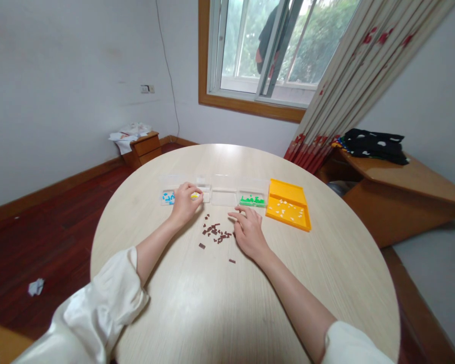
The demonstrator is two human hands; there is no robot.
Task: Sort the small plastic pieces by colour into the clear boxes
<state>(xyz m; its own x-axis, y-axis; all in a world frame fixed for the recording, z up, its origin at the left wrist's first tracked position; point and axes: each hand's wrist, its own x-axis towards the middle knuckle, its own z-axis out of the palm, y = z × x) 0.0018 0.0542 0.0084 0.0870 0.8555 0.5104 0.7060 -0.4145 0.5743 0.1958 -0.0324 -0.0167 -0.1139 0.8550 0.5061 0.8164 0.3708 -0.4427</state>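
Observation:
My left hand [184,203] is curled over the clear tray that holds yellow pieces [195,195], its fingertips pinched together at the tray; what it grips is too small to make out. My right hand [247,231] rests on the round table [250,303] with fingers stretched flat, just right of a scatter of small dark brown pieces [214,232]. Blue pieces [168,197] lie in the clear tray left of my left hand. Green pieces [252,200] fill the clear tray beyond my right hand.
An empty-looking clear tray [223,192] sits between the yellow and green ones. A yellow box [288,194] with small white pieces lies at the right. Two stray brown pieces lie nearer to me. A wooden bench with dark cloth stands right; a small cabinet stands far left.

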